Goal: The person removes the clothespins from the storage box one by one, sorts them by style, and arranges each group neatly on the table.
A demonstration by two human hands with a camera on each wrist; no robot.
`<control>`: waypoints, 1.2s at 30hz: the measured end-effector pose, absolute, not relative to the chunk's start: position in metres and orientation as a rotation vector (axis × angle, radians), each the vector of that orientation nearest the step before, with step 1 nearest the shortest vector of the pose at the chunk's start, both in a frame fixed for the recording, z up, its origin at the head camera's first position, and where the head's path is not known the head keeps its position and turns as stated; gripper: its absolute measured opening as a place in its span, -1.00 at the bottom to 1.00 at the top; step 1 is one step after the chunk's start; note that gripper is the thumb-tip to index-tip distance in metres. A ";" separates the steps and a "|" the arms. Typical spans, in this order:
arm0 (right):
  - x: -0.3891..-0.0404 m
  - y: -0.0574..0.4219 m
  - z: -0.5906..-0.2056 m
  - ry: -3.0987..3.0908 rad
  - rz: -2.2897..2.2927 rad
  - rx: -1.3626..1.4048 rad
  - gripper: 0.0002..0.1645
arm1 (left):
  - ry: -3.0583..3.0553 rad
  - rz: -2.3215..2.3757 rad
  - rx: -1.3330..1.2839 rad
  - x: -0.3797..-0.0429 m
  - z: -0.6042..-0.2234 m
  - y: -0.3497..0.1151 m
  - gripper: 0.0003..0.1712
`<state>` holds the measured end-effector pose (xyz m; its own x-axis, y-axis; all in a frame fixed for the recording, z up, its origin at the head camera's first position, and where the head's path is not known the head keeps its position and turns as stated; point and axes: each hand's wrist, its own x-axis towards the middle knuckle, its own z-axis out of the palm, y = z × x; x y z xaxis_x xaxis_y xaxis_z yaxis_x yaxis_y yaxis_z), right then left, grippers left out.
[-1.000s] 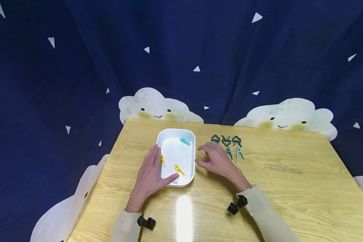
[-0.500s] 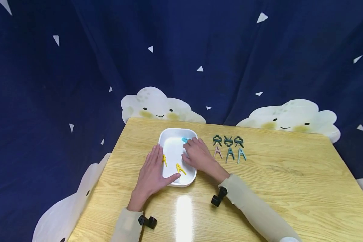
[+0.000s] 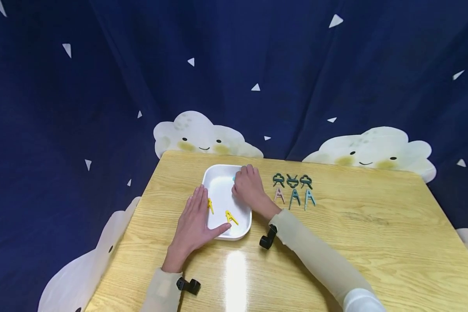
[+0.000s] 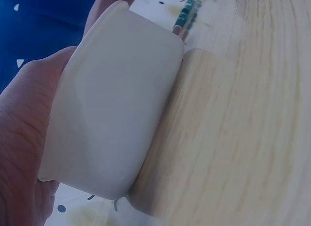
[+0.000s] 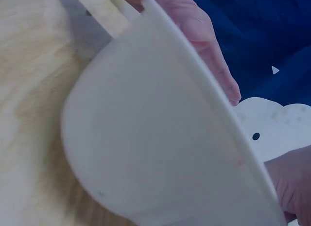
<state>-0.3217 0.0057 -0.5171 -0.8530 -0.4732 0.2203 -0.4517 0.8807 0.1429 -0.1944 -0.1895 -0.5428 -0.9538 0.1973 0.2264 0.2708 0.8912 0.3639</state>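
Observation:
A white tray (image 3: 218,232) stands on the wooden table. My left hand (image 3: 195,223) rests along its left rim with straight fingers, the thumb reaching over the near edge. Inside lie two yellow clothespins (image 3: 231,217), one partly covered by that hand. At the tray's far right corner my right hand (image 3: 249,186) reaches in with curled fingers around a light blue clothespin (image 3: 234,178). Only a small tip of this clothespin shows; the fingertips are hidden. In the right wrist view the tray's outer wall (image 5: 146,119) blocks the clothespins.
Right of the tray, three dark green cloud-shaped clips (image 3: 292,181) form a row. Below them lie a pink clothespin (image 3: 279,196), a teal clothespin (image 3: 294,198) and another light blue clothespin (image 3: 309,199). A dark blue curtain (image 3: 226,52) hangs behind the table (image 3: 366,242).
My right hand has moved left from beside the row of clothespins into the tray, over the light blue clothespin. The pink clothespin on the table has come into sight. My left hand stays put.

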 end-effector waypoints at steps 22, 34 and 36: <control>-0.318 -0.011 -0.517 -2.976 -0.117 0.764 -0.77 | -2.891 -0.563 -0.351 -0.195 -0.543 -0.191 0.51; -0.298 -0.017 -0.516 -2.978 0.263 0.945 -0.69 | -2.866 -0.563 -0.369 -0.194 -0.542 -0.190 0.49; -0.297 -0.016 -0.515 -2.987 0.275 0.929 -0.60 | -2.865 -0.565 -0.367 -0.194 -0.542 -0.190 0.49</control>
